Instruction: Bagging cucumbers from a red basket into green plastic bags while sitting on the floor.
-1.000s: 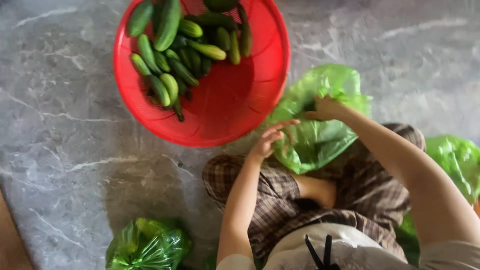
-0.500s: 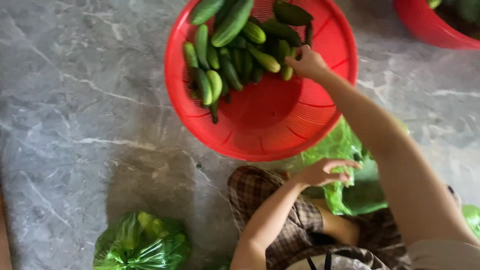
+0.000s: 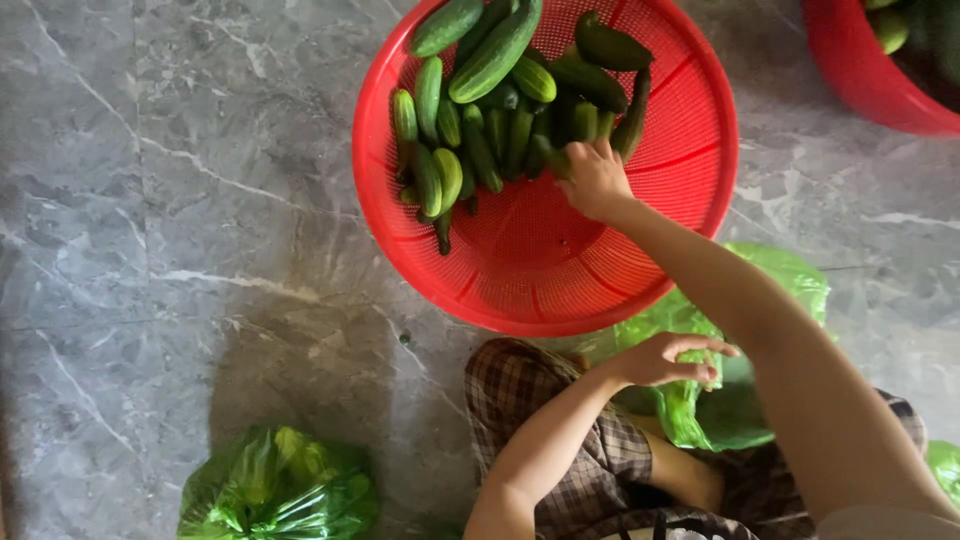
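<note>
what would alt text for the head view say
A person's right hand reaches into a red basket of cucumbers on a grey marble floor, while the left hand holds open a green plastic bag by their lap.

Right hand on cucumbers in red basket; left hand holds green bag

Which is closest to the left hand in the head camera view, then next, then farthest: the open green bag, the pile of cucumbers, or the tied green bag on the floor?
1. Open green bag: touching the left hand, on the lap.
2. Pile of cucumbers: up in the red basket.
3. Tied green bag: lower left on the floor.
</note>
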